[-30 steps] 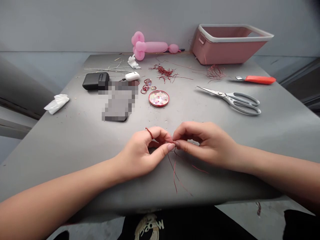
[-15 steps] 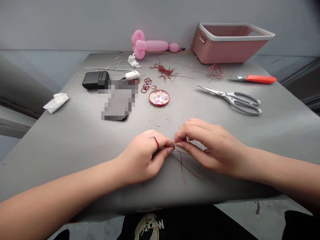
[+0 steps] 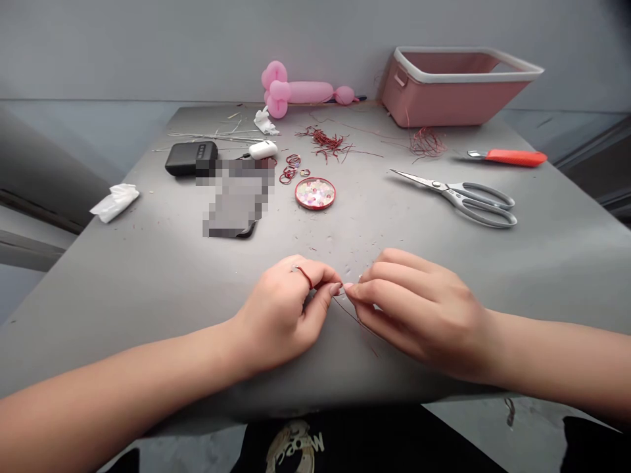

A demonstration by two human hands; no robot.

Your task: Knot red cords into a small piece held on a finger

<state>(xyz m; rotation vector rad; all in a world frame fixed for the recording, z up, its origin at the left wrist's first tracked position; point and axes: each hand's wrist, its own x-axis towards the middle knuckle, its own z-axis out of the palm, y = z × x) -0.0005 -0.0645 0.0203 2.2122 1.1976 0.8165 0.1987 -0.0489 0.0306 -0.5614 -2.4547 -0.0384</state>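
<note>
Thin dark red wire (image 3: 355,319) runs between my two hands near the front of the table, its loose end trailing down to the right. My left hand (image 3: 288,309) pinches it between thumb and index finger, and a red wire ring with a small pale bead sits on one finger. My right hand (image 3: 419,309) is closed on the wire just beside the left fingertips, palm turned down. The fingers cover most of the wire's twisted part. Beyond the hands stands a round red-rimmed dish (image 3: 315,194) of pale and pink beads, with several red wire rings (image 3: 290,172) behind it.
Scissors (image 3: 453,196) and a red-handled cutter (image 3: 513,157) lie at the right. A pink bin (image 3: 458,98), wire coil (image 3: 428,142), wire scraps (image 3: 328,141) and pink balloon (image 3: 310,92) are at the back. Left are a black box (image 3: 191,159), blurred phone (image 3: 234,203) and tissue (image 3: 116,202).
My right hand has turned palm-down and shifted slightly lower, with its fingers closer together. The wire ends that spread out below the hands now show less. My left hand stays nearly in place.
</note>
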